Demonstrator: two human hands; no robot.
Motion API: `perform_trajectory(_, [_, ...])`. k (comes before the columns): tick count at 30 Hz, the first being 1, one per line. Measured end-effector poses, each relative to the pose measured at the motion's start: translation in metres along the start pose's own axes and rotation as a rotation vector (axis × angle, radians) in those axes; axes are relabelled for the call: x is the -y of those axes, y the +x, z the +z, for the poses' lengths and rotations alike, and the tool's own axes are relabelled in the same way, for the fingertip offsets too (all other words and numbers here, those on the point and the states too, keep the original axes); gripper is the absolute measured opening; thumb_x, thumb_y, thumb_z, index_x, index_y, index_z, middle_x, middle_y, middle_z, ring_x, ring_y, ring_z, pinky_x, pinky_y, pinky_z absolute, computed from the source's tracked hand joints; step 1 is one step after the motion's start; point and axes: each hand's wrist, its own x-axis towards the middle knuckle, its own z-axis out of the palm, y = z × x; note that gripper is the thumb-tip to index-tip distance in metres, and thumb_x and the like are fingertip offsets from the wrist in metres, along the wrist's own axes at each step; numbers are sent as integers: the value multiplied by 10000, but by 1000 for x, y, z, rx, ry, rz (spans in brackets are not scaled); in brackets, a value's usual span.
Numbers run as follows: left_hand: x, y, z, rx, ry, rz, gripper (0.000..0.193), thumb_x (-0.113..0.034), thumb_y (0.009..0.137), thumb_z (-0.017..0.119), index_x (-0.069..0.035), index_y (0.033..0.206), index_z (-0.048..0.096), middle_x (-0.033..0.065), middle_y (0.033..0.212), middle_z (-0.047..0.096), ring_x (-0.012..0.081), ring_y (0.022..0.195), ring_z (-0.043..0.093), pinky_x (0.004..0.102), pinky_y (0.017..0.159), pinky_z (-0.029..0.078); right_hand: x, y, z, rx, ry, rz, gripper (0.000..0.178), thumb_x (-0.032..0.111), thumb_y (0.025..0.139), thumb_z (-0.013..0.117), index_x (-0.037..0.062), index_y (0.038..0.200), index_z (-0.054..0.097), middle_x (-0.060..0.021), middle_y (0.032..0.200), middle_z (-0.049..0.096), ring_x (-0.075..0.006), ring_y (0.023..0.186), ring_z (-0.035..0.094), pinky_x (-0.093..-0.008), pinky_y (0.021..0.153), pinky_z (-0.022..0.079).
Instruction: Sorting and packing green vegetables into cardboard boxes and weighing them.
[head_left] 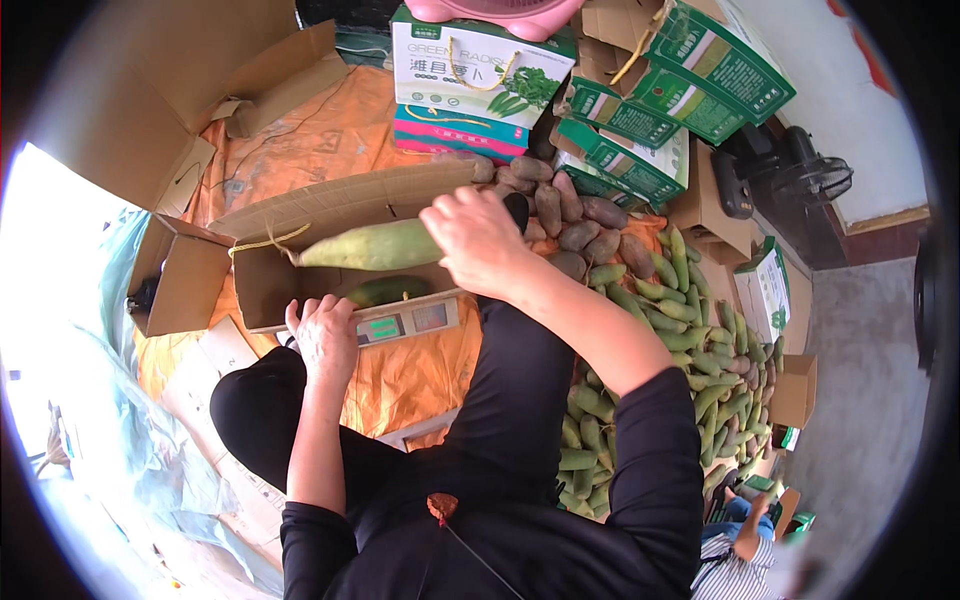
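Note:
A large pale green radish (370, 246) lies sideways over the open cardboard box (345, 197), its thin root end pointing left. My right hand (475, 235) is closed around its right end. Inside the box is a darker green radish (388, 290), partly hidden by the near wall. My left hand (325, 335) has its fingers hooked over the box's near edge. Right beside that hand, a scale (408, 324) with a lit green display shows along the front of the box. A yellow cord handle (270, 241) hangs at the box's left end.
Many green radishes (715, 375) are heaped to my right, with reddish-brown tubers (580, 235) behind them. Printed cartons (480, 70) and a pink basket (500, 12) stand at the back. A fan (810, 180) is at far right. Another person (740, 560) shows at lower right. Orange sheeting (300, 130) covers the floor.

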Motion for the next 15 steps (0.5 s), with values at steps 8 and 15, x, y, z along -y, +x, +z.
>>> perform_trajectory(8, [0, 2, 4, -4, 2, 10, 86, -129, 756, 651, -120, 839, 673, 35, 835, 617, 247, 884, 564, 477, 1019, 309, -25, 25, 47, 131, 89, 95, 254, 210, 762, 687, 102, 986, 635, -60, 1004, 626, -266, 1027, 568, -410, 827, 471])
perform_trajectory(15, [-3, 3, 2, -6, 23, -9, 95, -120, 746, 663, -114, 840, 673, 37, 841, 623, 247, 888, 569, 459, 1008, 324, -124, -73, 41, -270, 589, 566, 270, 202, 807, 712, 70, 1028, 632, -100, 869, 682, -223, 773, 655, -339, 702, 515])
